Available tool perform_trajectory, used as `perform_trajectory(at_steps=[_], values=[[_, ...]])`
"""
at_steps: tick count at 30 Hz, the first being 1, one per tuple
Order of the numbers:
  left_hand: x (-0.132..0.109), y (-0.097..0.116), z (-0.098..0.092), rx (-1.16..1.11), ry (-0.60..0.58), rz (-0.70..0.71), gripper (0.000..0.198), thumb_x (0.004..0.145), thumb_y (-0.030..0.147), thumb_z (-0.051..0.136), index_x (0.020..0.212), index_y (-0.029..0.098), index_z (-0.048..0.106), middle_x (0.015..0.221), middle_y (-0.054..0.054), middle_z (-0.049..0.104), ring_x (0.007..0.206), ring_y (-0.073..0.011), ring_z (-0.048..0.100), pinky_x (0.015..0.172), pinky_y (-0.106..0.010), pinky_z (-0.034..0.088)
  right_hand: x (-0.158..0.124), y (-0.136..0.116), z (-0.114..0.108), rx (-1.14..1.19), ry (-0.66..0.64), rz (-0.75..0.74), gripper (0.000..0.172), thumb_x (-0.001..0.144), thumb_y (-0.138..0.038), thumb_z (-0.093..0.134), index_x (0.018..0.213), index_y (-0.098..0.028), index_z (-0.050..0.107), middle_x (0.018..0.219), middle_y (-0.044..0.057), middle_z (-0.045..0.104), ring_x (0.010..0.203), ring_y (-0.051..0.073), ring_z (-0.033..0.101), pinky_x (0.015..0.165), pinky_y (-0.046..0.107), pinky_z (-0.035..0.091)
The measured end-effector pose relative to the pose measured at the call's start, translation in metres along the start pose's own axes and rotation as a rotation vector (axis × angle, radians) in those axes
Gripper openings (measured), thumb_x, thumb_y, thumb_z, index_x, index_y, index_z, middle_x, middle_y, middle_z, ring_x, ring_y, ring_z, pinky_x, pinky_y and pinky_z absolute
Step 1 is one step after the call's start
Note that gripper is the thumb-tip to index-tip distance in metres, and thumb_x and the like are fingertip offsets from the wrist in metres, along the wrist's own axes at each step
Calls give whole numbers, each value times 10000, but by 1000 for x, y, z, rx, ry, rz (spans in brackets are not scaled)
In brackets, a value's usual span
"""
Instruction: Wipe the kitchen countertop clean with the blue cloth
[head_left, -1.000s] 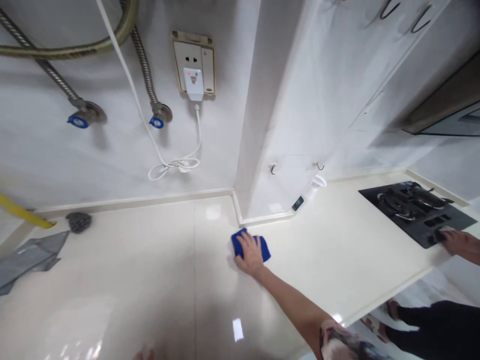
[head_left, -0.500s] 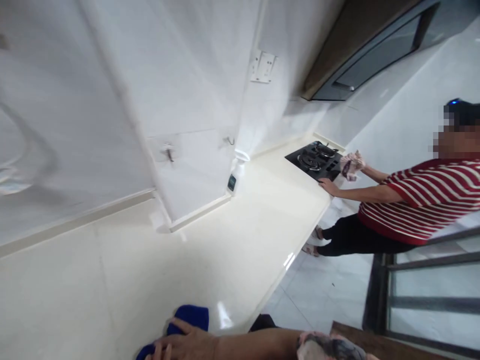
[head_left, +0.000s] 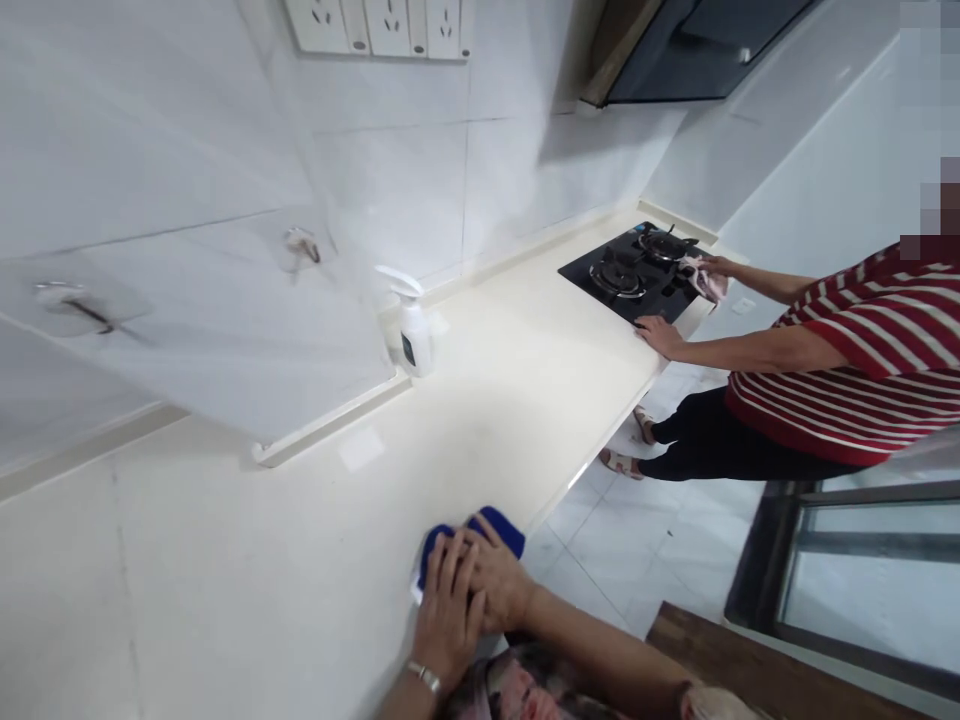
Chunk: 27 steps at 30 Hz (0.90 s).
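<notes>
A dark blue cloth (head_left: 501,530) with a bit of white at its left edge lies near the front edge of the pale counter (head_left: 300,580). My right hand (head_left: 501,585) presses down on it with fingers spread over the fabric. My left hand (head_left: 448,610), with a metal band at the wrist, lies beside and partly over the right hand. Its fingers reach onto the left part of the same cloth. Much of the cloth is hidden under both hands.
A white spray bottle (head_left: 415,335) stands by the wall corner. Further along is a black gas hob (head_left: 626,275), where a person in a striped shirt (head_left: 847,365) holds a pinkish cloth (head_left: 705,283). Wall hooks (head_left: 304,245) and sockets (head_left: 390,25) are at the upper left.
The blue cloth and my right hand have moved along the counter toward the hob. My left hand has come into view on the cloth. The other person's pinkish cloth is now lower, at the hob.
</notes>
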<state>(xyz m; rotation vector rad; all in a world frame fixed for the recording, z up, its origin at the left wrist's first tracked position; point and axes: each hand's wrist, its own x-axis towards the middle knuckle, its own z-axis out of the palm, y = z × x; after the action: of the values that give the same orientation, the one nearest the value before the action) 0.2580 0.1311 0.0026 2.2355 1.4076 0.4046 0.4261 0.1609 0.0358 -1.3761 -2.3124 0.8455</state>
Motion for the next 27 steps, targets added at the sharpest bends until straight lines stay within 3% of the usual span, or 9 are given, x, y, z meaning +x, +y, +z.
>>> perform_trajectory(at_steps=[3, 5, 9, 12, 15, 17, 19, 24, 27], values=[[64, 46, 7, -76, -140, 124, 585, 1004, 374, 401, 1569, 225, 377, 1716, -99, 290, 1605, -373, 130, 1295, -621, 323, -22, 57, -29, -133, 38, -68, 746, 863, -434, 582, 1582, -299, 438, 1634, 60, 442, 1471, 383, 413, 1277, 628, 183], [101, 71, 13, -109, -215, 199, 608, 1009, 393, 394, 1589, 221, 329, 1731, -116, 257, 1609, -394, 108, 1300, -649, 288, -34, 94, -44, -203, 108, -28, 758, 857, -446, 581, 1582, -281, 437, 1622, 85, 454, 1455, 394, 424, 1271, 669, 162], [163, 110, 30, -136, -251, 292, 638, 1011, 381, 412, 1605, 201, 266, 1745, -141, 216, 1613, -407, 59, 1310, -659, 218, -47, 155, -70, -319, 230, 41, 721, 853, -421, 564, 1551, -264, 484, 1600, 107, 473, 1461, 369, 409, 1275, 666, 153], [189, 127, 38, -132, -232, 319, 646, 998, 404, 461, 1594, 218, 296, 1740, -134, 236, 1609, -402, 101, 1308, -630, 241, -48, 181, -86, -381, 301, 16, 683, 862, -392, 522, 1526, -230, 516, 1562, 121, 507, 1460, 344, 407, 1264, 640, 212], [182, 118, 30, -106, -206, 314, 636, 964, 331, 533, 1569, 239, 359, 1712, -137, 310, 1577, -382, 258, 1278, -571, 346, -46, 189, -97, -421, 334, 20, 649, 881, -396, 491, 1498, -204, 543, 1558, 136, 501, 1461, 325, 405, 1256, 604, 246], [151, 91, 13, -67, -154, 246, 646, 944, 257, 538, 1566, 217, 365, 1688, -161, 352, 1553, -371, 323, 1261, -560, 375, -44, 187, -101, -434, 346, 105, 612, 892, -395, 482, 1473, -219, 564, 1570, 133, 487, 1456, 317, 415, 1251, 586, 252], [97, 45, -13, -9, -68, 108, 637, 946, 223, 492, 1568, 193, 354, 1677, -168, 368, 1562, -366, 302, 1268, -592, 341, -39, 182, -100, -440, 377, 220, 580, 908, -397, 457, 1453, -234, 574, 1572, 125, 486, 1438, 317, 441, 1235, 587, 262], [-111, -82, -91, 185, 244, -483, 534, 1007, 318, 383, 1496, 124, 472, 1630, -173, 452, 1556, -370, 306, 1279, -604, 304, -8, 144, -69, -500, 577, 447, 662, 928, -494, 387, 1473, -147, 529, 1570, 198, 468, 1362, 393, 480, 1192, 624, 256], [-223, -126, -119, 244, 379, -745, 631, 1014, 413, 340, 1480, 2, 450, 1613, -305, 402, 1565, -478, 215, 1233, -751, 255, 13, 87, -28, -532, 502, 346, 660, 937, -451, 397, 1500, -118, 483, 1583, 229, 436, 1375, 401, 451, 1200, 628, 222]])
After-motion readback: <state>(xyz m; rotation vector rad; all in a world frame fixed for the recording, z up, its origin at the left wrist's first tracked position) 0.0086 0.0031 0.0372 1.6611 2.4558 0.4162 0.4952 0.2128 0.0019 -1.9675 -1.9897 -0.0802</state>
